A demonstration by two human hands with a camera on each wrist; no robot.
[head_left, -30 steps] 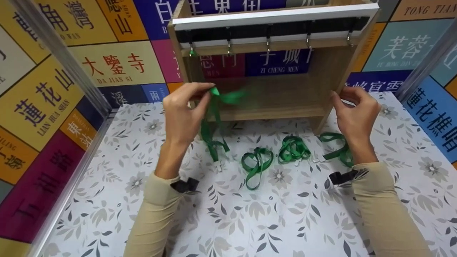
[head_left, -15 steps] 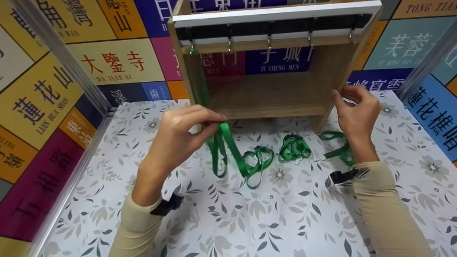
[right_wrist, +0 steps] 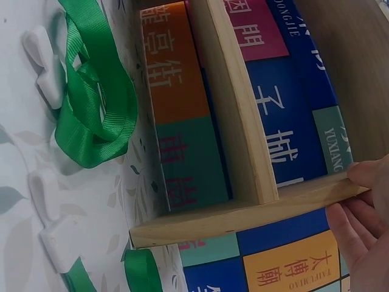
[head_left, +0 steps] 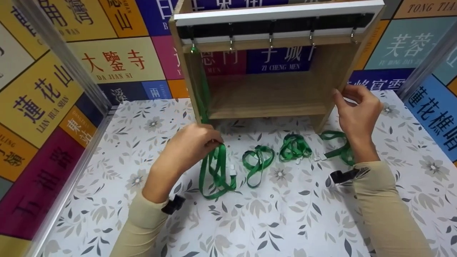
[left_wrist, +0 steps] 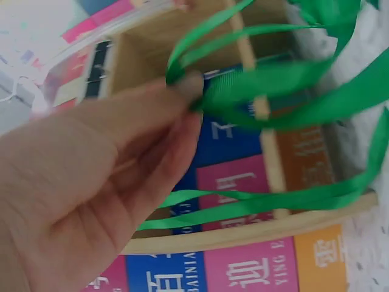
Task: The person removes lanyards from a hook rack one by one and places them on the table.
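Observation:
A green lanyard [head_left: 222, 160] hangs from the leftmost hook [head_left: 193, 47] of a wooden rack [head_left: 267, 98] and runs down along its left side. My left hand [head_left: 185, 148] pinches the lanyard's straps between thumb and fingers, low in front of the rack's left leg. Loops of strap droop below the fingers to the tabletop, with a white clip [head_left: 232, 169] at one end. In the left wrist view, the green straps [left_wrist: 267, 88] fan out from the fingertips. My right hand [head_left: 358, 114] grips the edge of the rack's right side panel [right_wrist: 292, 204] between thumb and fingers.
Several more hooks [head_left: 271, 43] line the rack's black strip, with no lanyard on them. On the floral tabletop [head_left: 278, 214] lie three coiled green lanyards: one in the middle [head_left: 260, 166], a bundle [head_left: 295, 148] beside it, and one [head_left: 335, 152] near the right wrist.
My left hand has moved down along the hanging lanyard, from beside the rack's opening to near the tabletop. The straps now hang gathered below it. My right hand stays on the side panel.

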